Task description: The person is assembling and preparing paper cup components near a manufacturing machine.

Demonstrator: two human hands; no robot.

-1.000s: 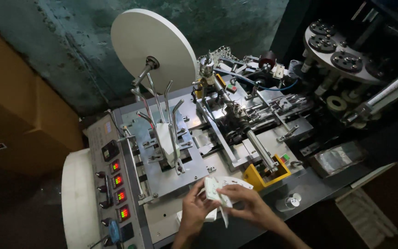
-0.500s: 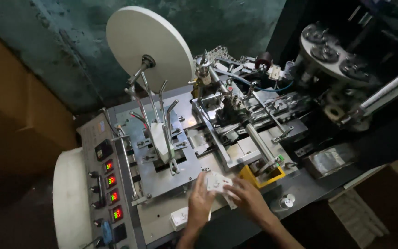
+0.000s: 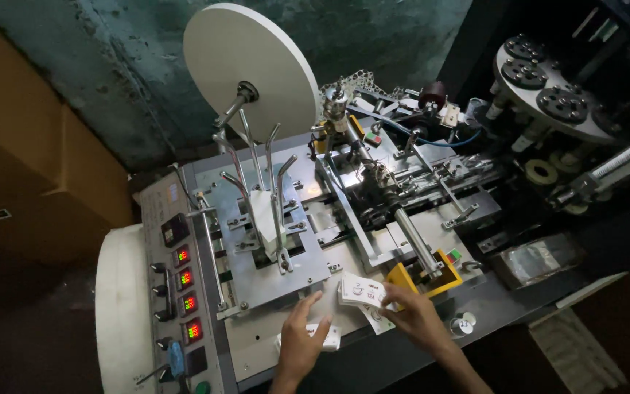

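Observation:
My right hand [image 3: 411,315] grips a small stack of white printed paper blanks [image 3: 361,292] and holds it just above the grey machine table [image 3: 257,343], near the yellow bracket [image 3: 418,278]. My left hand [image 3: 302,341] hovers beside it with fingers spread, holding nothing, over a white printed card [image 3: 327,339] lying on the table's front edge. Behind the hands stands a holder of bent steel rods [image 3: 264,190] with a white blank stack in it.
A large white paper reel [image 3: 249,69] rises at the back. A control panel with red digit displays [image 3: 184,292] runs along the left. A turret of round dies [image 3: 548,91] sits at the right. A cardboard box [image 3: 30,168] is far left.
Both hands moved up and forward onto the table. The left hand let go of the paper stack, which now stays in the right hand alone.

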